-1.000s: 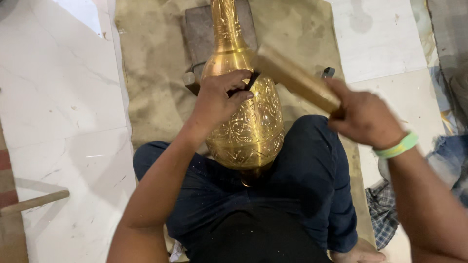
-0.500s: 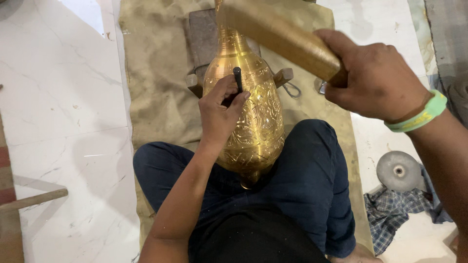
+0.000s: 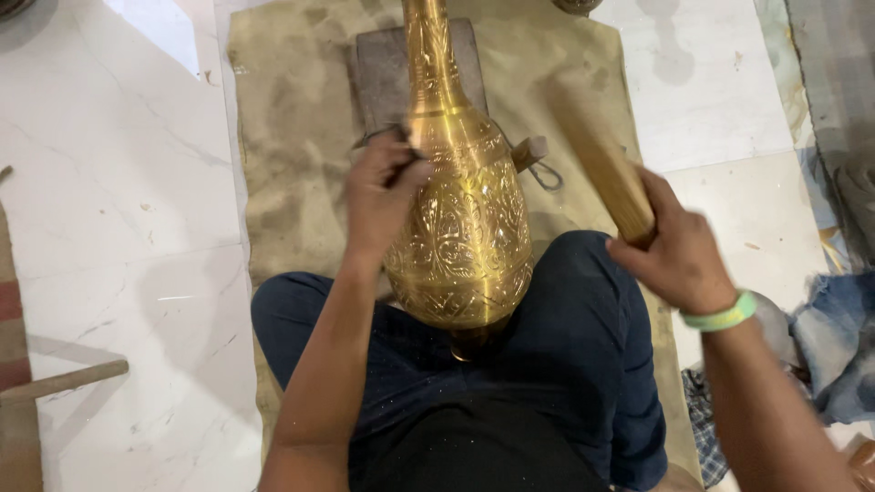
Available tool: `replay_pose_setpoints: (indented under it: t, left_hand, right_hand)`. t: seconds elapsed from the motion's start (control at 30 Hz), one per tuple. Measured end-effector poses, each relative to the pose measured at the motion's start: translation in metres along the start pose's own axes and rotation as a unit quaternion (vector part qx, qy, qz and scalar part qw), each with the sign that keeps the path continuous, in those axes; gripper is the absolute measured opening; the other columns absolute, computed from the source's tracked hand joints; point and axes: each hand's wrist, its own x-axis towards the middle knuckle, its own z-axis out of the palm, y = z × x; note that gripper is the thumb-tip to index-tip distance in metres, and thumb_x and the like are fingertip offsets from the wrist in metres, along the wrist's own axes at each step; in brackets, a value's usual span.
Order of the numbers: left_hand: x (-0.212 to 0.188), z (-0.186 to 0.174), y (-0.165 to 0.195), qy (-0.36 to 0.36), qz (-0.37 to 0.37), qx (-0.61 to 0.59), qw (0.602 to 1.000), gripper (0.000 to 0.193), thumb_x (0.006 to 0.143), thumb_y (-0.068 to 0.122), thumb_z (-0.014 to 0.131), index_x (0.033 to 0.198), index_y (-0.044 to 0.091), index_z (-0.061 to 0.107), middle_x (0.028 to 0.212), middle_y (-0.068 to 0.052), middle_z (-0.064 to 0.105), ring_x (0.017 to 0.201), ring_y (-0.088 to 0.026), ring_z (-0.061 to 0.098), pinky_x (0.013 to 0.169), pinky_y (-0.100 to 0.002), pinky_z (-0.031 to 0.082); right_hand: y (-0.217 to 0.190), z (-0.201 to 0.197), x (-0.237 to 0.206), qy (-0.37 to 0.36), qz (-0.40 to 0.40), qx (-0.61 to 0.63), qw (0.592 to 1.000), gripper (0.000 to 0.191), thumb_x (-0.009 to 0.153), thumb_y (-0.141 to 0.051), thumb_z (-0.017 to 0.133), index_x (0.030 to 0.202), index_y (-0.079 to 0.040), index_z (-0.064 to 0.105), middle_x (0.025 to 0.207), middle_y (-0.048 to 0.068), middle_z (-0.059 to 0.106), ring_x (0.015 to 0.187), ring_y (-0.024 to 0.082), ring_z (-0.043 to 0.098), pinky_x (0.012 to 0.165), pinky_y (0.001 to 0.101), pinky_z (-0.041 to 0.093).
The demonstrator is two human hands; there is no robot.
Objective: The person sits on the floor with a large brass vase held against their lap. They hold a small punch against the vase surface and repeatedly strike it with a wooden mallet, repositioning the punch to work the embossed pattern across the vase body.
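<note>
An engraved brass vase (image 3: 465, 228) with a long neck lies across my lap, its neck pointing away over a dark block (image 3: 387, 77). My left hand (image 3: 378, 196) rests on the vase's shoulder at the left and pinches a small dark chisel that is mostly hidden by the fingers. My right hand (image 3: 679, 260), with a green wristband, grips a wooden mallet (image 3: 606, 169) held to the right of the vase and blurred by motion.
A tan cloth (image 3: 292, 137) covers the white marble floor (image 3: 118, 219) under the vase. A wooden stick (image 3: 64, 383) lies at the left edge. Blue and checked cloths (image 3: 834, 337) are bunched at the right. A small tool (image 3: 538, 155) lies beside the vase.
The mallet has swung from above the vase neck down and right, clear of the vase. My left hand with the chisel has moved up toward the vase's shoulder.
</note>
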Motion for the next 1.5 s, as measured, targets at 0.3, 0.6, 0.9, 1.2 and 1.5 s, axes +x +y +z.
replay_pose_setpoints:
  t: [0.3,0.6,0.9,1.2,1.5]
  left_hand:
    - [-0.06,-0.042,-0.062,0.162,-0.218,-0.123,0.955,0.019,0.1,0.008,0.066,0.119,0.003,0.066,0.099,-0.005,0.073,0.083,-0.013,0.066,0.072,-0.027,0.055]
    - [-0.037,-0.018,-0.054,0.035,-0.305,-0.237,0.922,0.027,0.105,0.018,0.058,0.123,0.0,0.066,0.105,-0.009,0.073,0.088,-0.017,0.068,0.075,-0.031,0.055]
    - [-0.037,-0.002,-0.047,0.035,-0.387,-0.39,0.835,0.045,0.102,0.032,0.054,0.144,0.016,0.054,0.127,-0.009,0.069,0.102,-0.02,0.072,0.083,-0.037,0.062]
    - [-0.046,-0.013,-0.031,0.077,-0.29,-0.368,0.88,0.038,0.098,0.017,0.048,0.135,0.013,0.054,0.114,-0.01,0.07,0.099,-0.021,0.069,0.082,-0.034,0.058]
    - [-0.06,-0.011,-0.047,0.119,-0.184,-0.215,0.952,0.025,0.104,0.017,0.042,0.119,0.005,0.059,0.105,-0.003,0.063,0.094,-0.011,0.059,0.084,-0.026,0.05]
  right_hand:
    - [0.072,0.111,-0.166,0.095,0.23,0.007,0.968,0.055,0.1,-0.04,0.063,0.137,-0.001,0.054,0.102,0.034,0.068,0.094,0.052,0.067,0.077,0.054,0.054]
    - [0.015,0.105,-0.142,0.224,0.049,-0.045,0.972,0.058,0.096,-0.022,0.064,0.145,0.004,0.049,0.142,0.028,0.053,0.133,0.045,0.052,0.113,0.0496,0.043]
    - [-0.093,0.113,0.013,0.004,0.212,0.584,0.783,0.065,0.106,-0.051,0.036,0.15,-0.004,0.045,0.147,0.014,0.055,0.131,0.024,0.055,0.109,0.0377,0.044]
    - [-0.093,0.121,0.024,-0.043,0.2,0.674,0.709,0.069,0.104,-0.058,0.033,0.148,-0.006,0.048,0.14,0.016,0.061,0.124,0.027,0.061,0.104,0.0411,0.051]
    - [-0.075,0.136,0.035,-0.078,0.185,0.726,0.658,0.071,0.105,-0.059,0.035,0.151,-0.006,0.045,0.146,0.016,0.057,0.128,0.027,0.06,0.108,0.0418,0.05]
